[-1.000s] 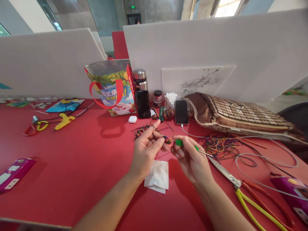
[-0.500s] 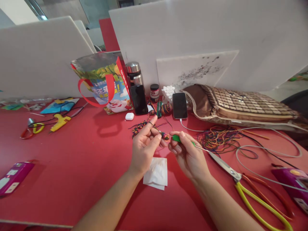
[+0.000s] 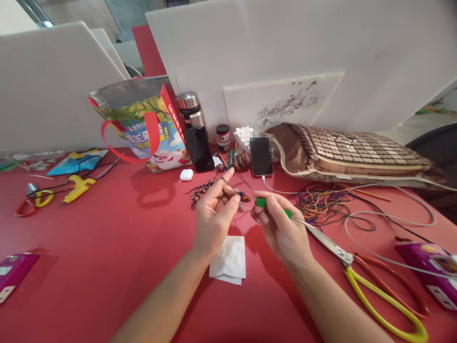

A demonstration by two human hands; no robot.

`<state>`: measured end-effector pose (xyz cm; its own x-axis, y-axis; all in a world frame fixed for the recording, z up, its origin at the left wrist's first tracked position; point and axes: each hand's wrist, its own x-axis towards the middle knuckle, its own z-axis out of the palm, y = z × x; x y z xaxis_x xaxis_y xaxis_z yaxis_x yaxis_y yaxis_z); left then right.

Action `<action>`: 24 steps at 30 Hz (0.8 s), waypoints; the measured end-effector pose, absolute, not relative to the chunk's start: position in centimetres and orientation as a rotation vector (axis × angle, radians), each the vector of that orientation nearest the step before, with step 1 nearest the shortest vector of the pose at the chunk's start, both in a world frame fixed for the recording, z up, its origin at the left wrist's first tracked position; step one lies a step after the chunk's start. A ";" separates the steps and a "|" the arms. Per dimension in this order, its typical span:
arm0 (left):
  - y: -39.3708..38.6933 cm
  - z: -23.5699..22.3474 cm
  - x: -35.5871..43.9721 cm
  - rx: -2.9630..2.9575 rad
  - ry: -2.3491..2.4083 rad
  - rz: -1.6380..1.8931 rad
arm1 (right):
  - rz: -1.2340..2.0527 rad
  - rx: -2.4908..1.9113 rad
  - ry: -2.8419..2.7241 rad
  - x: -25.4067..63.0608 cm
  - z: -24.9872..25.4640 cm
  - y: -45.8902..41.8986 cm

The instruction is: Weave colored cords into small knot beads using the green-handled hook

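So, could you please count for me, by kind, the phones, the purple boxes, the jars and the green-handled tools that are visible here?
Left phone and right phone: 2
Left purple box and right purple box: 2
Jar: 1
Green-handled tool, in the right hand: 1
Total: 6

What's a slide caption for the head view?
Right hand grips green-handled tool, left hand holds multicolored cordwork, above a red table.

The red tabletop [image 3: 107, 286] is backed by a white panel [image 3: 46, 90] at ten o'clock and a white board [image 3: 285, 43] at one, grey wall [image 3: 132, 16] being glimpsed beyond towards eleven
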<state>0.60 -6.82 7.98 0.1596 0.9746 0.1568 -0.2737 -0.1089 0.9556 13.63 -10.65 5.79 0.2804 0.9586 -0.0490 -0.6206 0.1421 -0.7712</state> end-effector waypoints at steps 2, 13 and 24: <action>-7.1 8.1 0.4 1.147 0.820 1.281 | 1.230 -0.784 -0.539 13.7 5.8 -10.8; -7.6 7.8 -0.6 1.088 0.804 1.301 | 1.172 -0.791 -0.716 13.8 4.9 -11.0; -7.5 7.4 -1.0 1.086 0.791 1.318 | 1.164 -0.781 -0.741 13.8 4.7 -10.9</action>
<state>-0.99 -7.49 7.38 0.1286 0.9834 0.1278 -0.3502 -0.0755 0.9336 13.79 -10.89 4.72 0.2315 0.9677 0.1001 -0.5004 0.2067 -0.8407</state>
